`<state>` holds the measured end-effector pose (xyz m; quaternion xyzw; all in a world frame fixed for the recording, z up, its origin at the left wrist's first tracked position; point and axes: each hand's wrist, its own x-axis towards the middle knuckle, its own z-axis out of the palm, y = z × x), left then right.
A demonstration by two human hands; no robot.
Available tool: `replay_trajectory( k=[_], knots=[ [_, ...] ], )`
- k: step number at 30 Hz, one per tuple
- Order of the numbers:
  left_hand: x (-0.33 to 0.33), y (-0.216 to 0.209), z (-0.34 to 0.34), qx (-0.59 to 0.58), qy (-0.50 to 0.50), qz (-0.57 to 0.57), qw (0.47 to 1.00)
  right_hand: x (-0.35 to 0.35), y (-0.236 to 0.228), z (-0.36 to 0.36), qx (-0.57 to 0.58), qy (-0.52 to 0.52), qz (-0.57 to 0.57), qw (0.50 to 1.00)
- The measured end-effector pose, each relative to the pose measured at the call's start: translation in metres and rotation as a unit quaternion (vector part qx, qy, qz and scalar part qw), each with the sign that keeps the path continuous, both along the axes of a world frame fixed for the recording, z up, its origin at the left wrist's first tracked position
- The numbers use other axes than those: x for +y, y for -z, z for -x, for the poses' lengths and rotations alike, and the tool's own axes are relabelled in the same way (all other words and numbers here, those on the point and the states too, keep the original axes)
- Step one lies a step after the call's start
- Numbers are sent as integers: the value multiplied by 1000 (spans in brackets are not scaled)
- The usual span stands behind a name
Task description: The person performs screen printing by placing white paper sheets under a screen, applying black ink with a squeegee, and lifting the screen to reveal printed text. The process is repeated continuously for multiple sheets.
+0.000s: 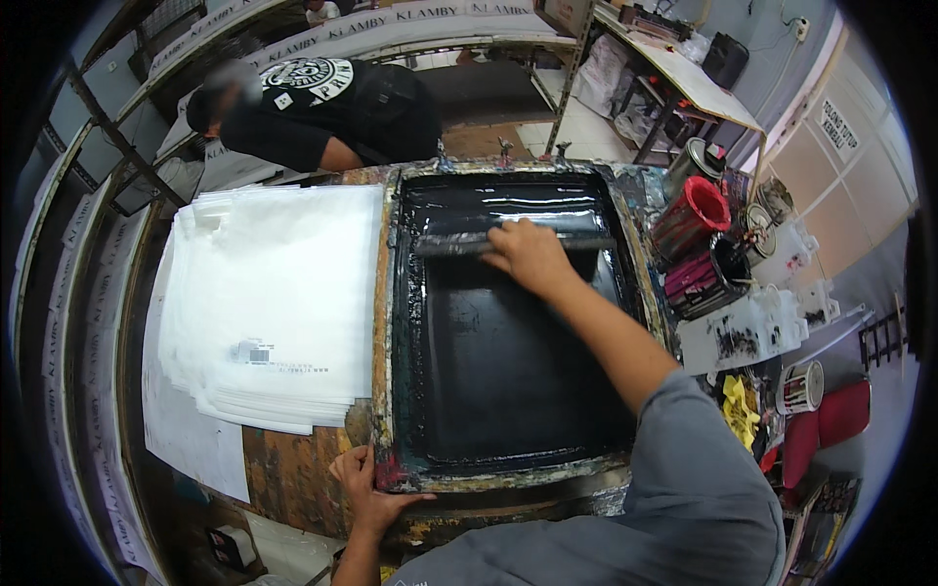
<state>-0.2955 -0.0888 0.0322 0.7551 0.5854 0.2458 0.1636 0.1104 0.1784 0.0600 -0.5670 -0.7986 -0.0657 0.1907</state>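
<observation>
In front of me lies a screen-printing frame (393,322), its mesh (523,361) dark and coated with wet black ink. My right hand (529,256) is closed over the middle of a long dark squeegee (451,245), which lies crosswise in the far half of the screen. The ink shines most behind it. At the near left corner, my left hand (367,491) grips the frame, thumb stretched along its near edge and fingers curled at the side. A stack of white plastic sheets (274,293) sits directly left of the frame, some with small dark print.
Ink cans stand close on the right, including a red one (692,217) and a magenta-stained one (705,276). Beyond the paint-stained wooden table (288,474), a person in black (322,112) bends over. Long racks with white printed sheets (410,31) run behind and left.
</observation>
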Motion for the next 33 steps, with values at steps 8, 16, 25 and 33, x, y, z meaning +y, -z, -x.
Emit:
replay_trajectory(
  k=[8, 16, 25, 33],
  knots=[
    [-9, 13, 1, -177, -22, 30, 984, 112, -51, -40, -31, -64, 118, 990],
    [-10, 13, -1, -100, 7, -58, 993, -19, -24, 0, -39, -11, 54, 998],
    [-14, -3, -15, -243, -26, 2, 970, -289, -87, 62, -11, -2, 179, 984],
    [51, -114, -67, -533, 28, -152, 832, -264, -232, 70, -21, 39, -141, 989]
  ],
)
